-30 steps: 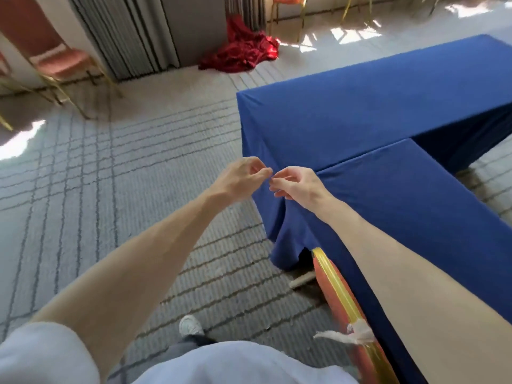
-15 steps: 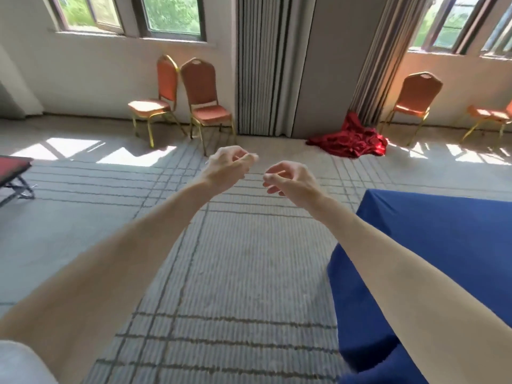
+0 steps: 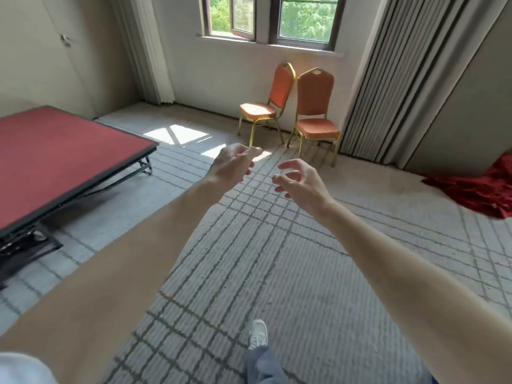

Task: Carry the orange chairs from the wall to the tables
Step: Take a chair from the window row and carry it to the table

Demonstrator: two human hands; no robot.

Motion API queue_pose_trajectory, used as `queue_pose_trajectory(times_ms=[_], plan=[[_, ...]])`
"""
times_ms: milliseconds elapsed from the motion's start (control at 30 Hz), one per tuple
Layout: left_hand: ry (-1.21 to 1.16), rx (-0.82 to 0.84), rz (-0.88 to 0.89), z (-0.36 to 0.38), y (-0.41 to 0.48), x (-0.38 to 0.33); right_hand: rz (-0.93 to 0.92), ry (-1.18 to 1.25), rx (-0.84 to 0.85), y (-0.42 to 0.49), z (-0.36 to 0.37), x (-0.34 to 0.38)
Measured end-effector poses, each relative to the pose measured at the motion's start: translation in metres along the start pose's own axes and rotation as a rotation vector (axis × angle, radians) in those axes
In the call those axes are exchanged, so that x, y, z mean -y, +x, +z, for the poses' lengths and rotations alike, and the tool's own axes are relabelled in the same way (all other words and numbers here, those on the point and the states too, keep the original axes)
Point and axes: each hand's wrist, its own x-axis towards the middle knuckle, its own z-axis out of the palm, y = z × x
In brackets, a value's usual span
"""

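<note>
Two orange chairs with gold frames stand against the far wall under the window: one turned sideways (image 3: 270,106) on the left, the other facing me (image 3: 315,112) beside it. Both my arms stretch forward over the carpet. My left hand (image 3: 234,163) and my right hand (image 3: 297,181) hang loosely curled and hold nothing, a short gap between them. The chairs are well beyond both hands.
A low red-topped platform (image 3: 50,159) on a black folding frame fills the left side. A heap of red cloth (image 3: 476,189) lies on the carpet at the right. Grey curtains (image 3: 399,87) hang right of the chairs. My shoe (image 3: 258,333) steps on the striped carpet.
The view has swung left from the blue tables to the wall with the two chairs, which are now closer. My hands have drifted slightly apart and their fingers have loosened.
</note>
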Motion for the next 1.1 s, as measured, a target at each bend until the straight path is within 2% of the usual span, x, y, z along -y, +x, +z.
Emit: queue_pose_trajectory(times_ms=[67,200,400,533,800,1100], plan=[[0.002,0.007,-0.012,-0.008,0.028,0.008,-0.011,-0.005,0.021,0.031,0.007,-0.005],[-0.009,-0.025,-0.036,-0.042,0.139,0.022,-0.037,0.020,0.068,0.162,0.022,-0.009],[0.067,-0.062,-0.051,-0.085,0.296,0.016,-0.051,0.079,0.036,0.335,0.025,0.004],[0.058,-0.044,-0.038,-0.097,0.370,0.024,-0.040,0.090,-0.007,0.406,0.031,0.002],[0.004,-0.023,-0.030,-0.121,0.530,0.081,0.018,-0.057,0.021,0.560,0.069,-0.027],[0.008,0.046,-0.039,-0.221,0.771,0.152,0.092,-0.405,-0.005,0.801,0.132,-0.020]])
